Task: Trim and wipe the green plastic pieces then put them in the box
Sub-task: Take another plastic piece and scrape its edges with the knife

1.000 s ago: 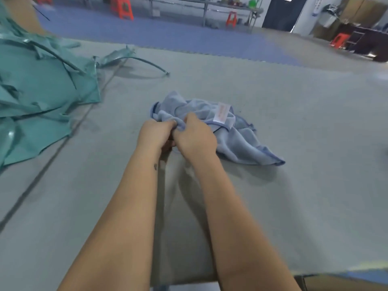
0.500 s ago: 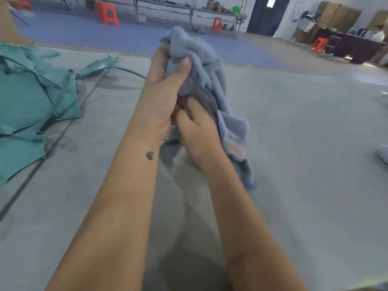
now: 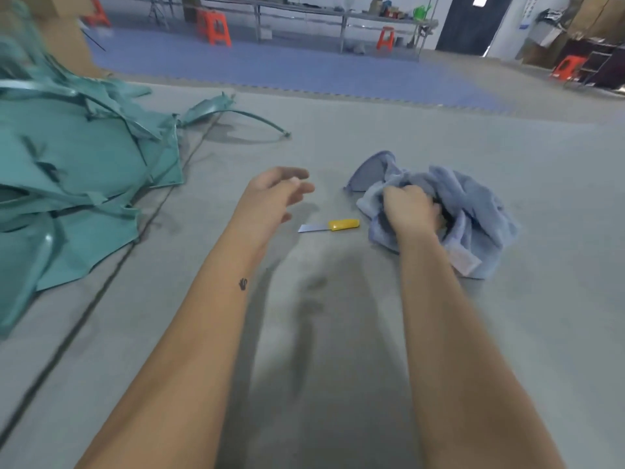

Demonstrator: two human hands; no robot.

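A heap of green plastic pieces point(image 3: 67, 184) lies at the left of the grey table point(image 3: 338, 333), with one curved strip point(image 3: 250, 116) sticking out toward the middle. My right hand point(image 3: 409, 208) grips a crumpled blue cloth point(image 3: 473, 211) that rests on the table. My left hand point(image 3: 274, 194) hovers empty, fingers loose, just left of a small knife with a yellow handle point(image 3: 329, 226). The knife lies flat between my two hands, blade pointing left.
A cardboard box point(image 3: 64, 32) stands behind the green heap at the far left. A dark seam point(image 3: 101, 292) runs across the table beside the heap. Beyond the table are blue floor mats, orange stools point(image 3: 214, 27) and a long workbench.
Both hands held the cloth up half a second ago. Now the cloth is down on the table in my right hand, my left hand has let go, and the knife lies uncovered.
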